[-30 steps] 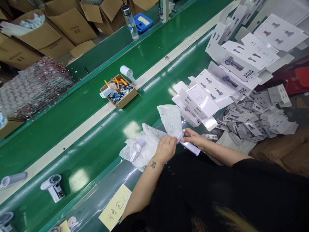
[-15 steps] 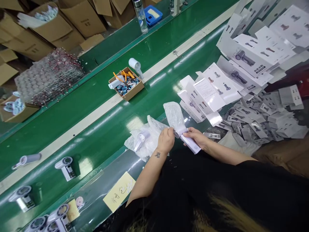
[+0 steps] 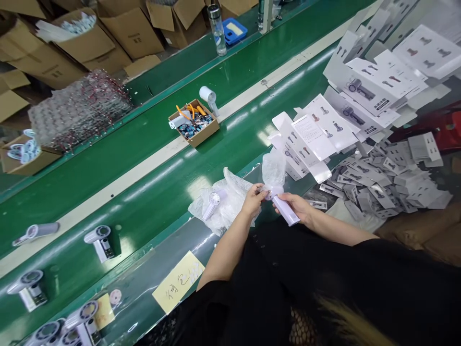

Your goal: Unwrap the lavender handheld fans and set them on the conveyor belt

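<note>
My right hand (image 3: 294, 205) is closed round the lilac handle of a handheld fan (image 3: 287, 212), which tilts with its base toward me. A clear bubble bag (image 3: 272, 168) covers the fan's head and sticks up beyond it. With its fingers pinched at the head end, my left hand (image 3: 252, 199) grips the fan through or beside the bag; which of these, I cannot tell. Left of my hands, another lilac fan (image 3: 214, 199) lies on crumpled bubble bags (image 3: 232, 194) at the bench edge.
More fans (image 3: 100, 241) stand and lie on the green conveyor (image 3: 144, 211) at left. A small carton (image 3: 203, 133) holds pliers and small parts. Printed white boxes (image 3: 317, 127) stand open at right, above a heap of folded cartons (image 3: 382, 182). A yellow note (image 3: 178, 283) lies near me.
My left hand has turned, its fingers now pointing at the fan's head. The bag over the head has swung more upright. My right hand keeps its hold on the handle.
</note>
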The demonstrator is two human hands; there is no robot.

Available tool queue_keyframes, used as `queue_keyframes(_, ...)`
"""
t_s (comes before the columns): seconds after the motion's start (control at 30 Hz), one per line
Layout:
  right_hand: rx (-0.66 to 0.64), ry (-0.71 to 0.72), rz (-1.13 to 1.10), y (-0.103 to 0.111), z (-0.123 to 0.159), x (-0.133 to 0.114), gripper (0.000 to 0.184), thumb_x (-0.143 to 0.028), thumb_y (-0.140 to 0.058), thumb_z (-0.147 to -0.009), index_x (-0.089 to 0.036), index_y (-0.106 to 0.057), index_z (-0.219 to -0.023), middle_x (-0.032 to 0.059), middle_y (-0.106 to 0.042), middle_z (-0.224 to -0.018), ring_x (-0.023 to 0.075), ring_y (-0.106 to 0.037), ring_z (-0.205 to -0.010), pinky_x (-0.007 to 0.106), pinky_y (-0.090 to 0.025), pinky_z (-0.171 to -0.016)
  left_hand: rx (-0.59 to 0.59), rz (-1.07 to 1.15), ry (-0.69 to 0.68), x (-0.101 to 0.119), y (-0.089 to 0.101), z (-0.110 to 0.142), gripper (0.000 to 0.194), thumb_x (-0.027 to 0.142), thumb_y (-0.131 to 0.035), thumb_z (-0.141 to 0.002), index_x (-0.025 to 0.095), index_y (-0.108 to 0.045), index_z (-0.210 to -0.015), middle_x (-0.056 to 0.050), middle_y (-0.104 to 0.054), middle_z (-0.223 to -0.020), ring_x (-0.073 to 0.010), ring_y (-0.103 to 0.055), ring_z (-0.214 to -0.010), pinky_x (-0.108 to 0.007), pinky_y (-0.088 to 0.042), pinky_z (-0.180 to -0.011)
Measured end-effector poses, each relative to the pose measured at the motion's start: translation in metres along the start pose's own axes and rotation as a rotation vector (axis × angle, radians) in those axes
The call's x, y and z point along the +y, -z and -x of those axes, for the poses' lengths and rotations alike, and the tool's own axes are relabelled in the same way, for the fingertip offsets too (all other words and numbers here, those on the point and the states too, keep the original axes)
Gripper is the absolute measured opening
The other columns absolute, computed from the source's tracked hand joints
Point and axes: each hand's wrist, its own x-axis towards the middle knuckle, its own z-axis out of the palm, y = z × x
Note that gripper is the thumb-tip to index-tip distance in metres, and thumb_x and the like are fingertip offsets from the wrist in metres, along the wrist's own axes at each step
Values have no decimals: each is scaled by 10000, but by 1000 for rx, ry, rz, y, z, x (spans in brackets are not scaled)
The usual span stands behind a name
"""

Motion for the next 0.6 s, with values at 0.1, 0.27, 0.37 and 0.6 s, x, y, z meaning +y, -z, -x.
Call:
queue_keyframes(0.1,31,-33,-1,-3,5,7,21,-148,-517,-846,-131,-509,-855,90,-644,-670,171,-629,-544,272,-549,-507,46,-273,-170,-1,3,-4,185,300,-662,-712,165,-586,-814,19,-554,-666,-103,-515,-605,-231,-421,-594)
queue_keyframes(0.27,136,-29,-64,-5,5,8,131,-183,-520,-857,-84,-548,-936,91,-638,-672,159,-620,-529,247,-550,-490,210,-931,-537,-3,4,13,190,185,-463,-842,171,-646,-891,-79,-631,-827,-199,-588,-834,-341,-453,-810)
queue_keyframes(0.37,280,41,-122,1,2,-1,140,-175,-516,-857,-84,-539,-962,71,-620,-647,154,-611,-514,246,-548,-477,147,-1089,-581,-2,5,22,210,176,-473,-843,163,-651,-953,-108,-626,-825,-220,-596,-855,-365,-454,-849)
queue_keyframes(0.6,127,-78,-143,2,15,-6,169,-188,-493,-881,-69,-536,-992,92,-629,-676,159,-618,-544,263,-560,-493,-43,-549,-233,9,-6,-2,456,297,-672,-732,155,-561,-1151,-79,-637,-949,-180,-609,-815,-302,-505,-695)
